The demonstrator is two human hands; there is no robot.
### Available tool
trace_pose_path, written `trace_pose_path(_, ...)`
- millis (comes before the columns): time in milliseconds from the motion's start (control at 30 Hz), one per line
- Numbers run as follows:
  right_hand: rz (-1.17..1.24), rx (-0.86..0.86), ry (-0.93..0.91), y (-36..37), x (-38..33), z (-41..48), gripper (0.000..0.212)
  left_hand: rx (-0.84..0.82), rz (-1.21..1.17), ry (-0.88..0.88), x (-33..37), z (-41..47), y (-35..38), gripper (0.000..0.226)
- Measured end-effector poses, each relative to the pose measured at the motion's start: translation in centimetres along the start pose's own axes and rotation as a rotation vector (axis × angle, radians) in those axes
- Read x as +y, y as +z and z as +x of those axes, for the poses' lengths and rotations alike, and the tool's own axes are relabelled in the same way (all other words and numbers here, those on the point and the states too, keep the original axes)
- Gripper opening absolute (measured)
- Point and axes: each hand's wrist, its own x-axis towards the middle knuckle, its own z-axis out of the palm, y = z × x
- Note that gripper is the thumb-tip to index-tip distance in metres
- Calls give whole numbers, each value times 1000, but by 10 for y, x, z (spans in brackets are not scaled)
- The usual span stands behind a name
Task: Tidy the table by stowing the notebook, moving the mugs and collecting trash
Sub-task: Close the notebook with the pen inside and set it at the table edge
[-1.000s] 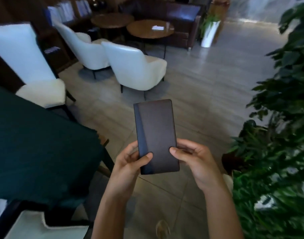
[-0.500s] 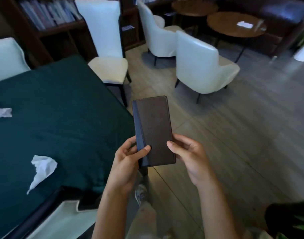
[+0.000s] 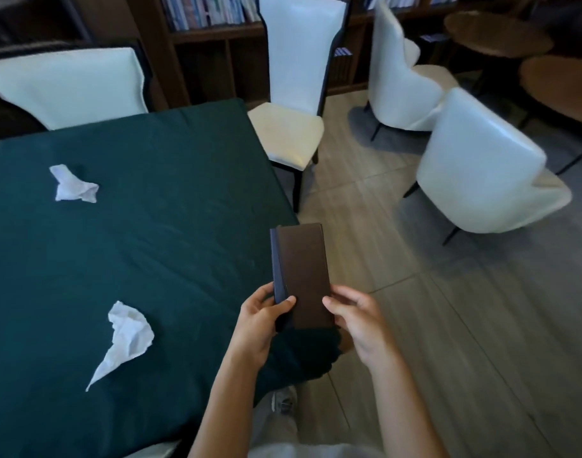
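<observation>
While both hands, left hand (image 3: 261,320) and right hand (image 3: 357,320), hold the closed brown notebook (image 3: 304,276) over the green table (image 3: 157,226) corner, two crumpled tissues (image 3: 74,185) (image 3: 126,337) lie on it, white chairs (image 3: 292,94) stand around, and more table shows now than before.

Both forearms (image 3: 230,385) are bare, without sleeves. Light trousers (image 3: 276,428) and a pale sneaker (image 3: 284,403), perhaps grey, show below them.

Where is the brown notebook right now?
The notebook is held upright in both hands, left hand and right hand, over the green table's right corner.
</observation>
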Motion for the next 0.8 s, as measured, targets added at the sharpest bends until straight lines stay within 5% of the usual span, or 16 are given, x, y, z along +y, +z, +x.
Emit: trace_pose_path(800,-254,-115,283,27,28,141,42,579,131,-77,-55,111,0,49)
